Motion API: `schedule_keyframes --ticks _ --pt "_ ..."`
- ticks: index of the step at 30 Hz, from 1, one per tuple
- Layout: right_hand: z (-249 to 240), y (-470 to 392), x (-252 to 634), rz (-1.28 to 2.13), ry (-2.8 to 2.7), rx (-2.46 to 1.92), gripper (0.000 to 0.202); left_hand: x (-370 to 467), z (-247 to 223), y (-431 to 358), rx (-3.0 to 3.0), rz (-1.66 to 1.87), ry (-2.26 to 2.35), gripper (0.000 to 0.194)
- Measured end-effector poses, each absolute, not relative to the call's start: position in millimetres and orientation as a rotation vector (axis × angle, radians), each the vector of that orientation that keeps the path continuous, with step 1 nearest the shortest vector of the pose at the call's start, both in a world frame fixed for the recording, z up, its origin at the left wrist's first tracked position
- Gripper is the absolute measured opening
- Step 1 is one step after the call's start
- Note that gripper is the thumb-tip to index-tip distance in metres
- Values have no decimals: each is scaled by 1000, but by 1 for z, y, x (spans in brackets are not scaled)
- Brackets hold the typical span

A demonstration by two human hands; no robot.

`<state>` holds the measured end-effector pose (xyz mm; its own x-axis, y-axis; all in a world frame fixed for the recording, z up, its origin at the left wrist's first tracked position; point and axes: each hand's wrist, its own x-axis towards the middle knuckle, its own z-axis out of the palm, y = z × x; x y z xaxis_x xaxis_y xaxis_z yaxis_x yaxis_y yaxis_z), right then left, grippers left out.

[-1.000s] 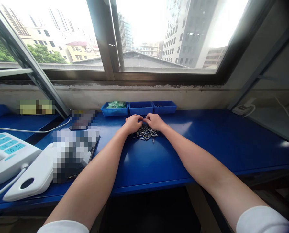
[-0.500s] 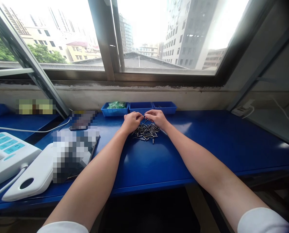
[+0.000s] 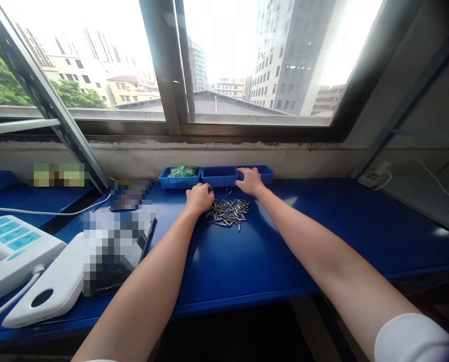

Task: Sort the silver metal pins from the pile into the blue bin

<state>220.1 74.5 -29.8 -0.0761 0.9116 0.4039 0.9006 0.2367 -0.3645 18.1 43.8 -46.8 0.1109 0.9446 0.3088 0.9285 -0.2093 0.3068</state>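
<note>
On the blue table lies a pile of small, thin metal pins (image 3: pixel 230 212), silvery and dark, too small to tell their exact kind. My left hand (image 3: pixel 199 198) is at the pile's left edge with its fingers curled down; whatever they hold is hidden. At the front edge of the right blue bin (image 3: pixel 268 178) is my right hand (image 3: pixel 250 182), thumb and forefinger apart and nothing visible between them. A couple of loose pins (image 3: pixel 228 192) lie just behind the pile, between my hands.
Beside the right bin stand a middle blue bin (image 3: pixel 219 178) and a left one (image 3: pixel 167 183) holding green plastic bags (image 3: pixel 182 172). A white power strip (image 3: pixel 16 251), a white oblong device (image 3: pixel 54 281) and blurred items (image 3: pixel 114 251) occupy the left side. A metal post (image 3: pixel 73 146) rises behind them.
My hands were together above the pile, fingertips meeting on a small dark piece. They have parted: the right moved to the right bin and opened, the left drew slightly left and down.
</note>
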Motion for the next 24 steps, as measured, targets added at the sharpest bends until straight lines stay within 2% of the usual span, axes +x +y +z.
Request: schedule_keyframes --ticks 7,12,17,21,24 --pt "-22 88 204 -112 -2298 -1739 58 21 -48 43 2381 619 1923 28" --pt "-24 92 195 -81 -2301 -1810 54 21 -49 43 2408 614 1890 27" --pt "-27 85 197 -65 -2255 -1774 60 21 -49 44 2426 614 1865 27" --pt "-33 73 200 -86 -2155 -1681 55 22 -48 43 2435 586 1868 27" --pt "-40 63 202 -97 -2048 -1582 44 23 -48 42 2441 564 1866 28"
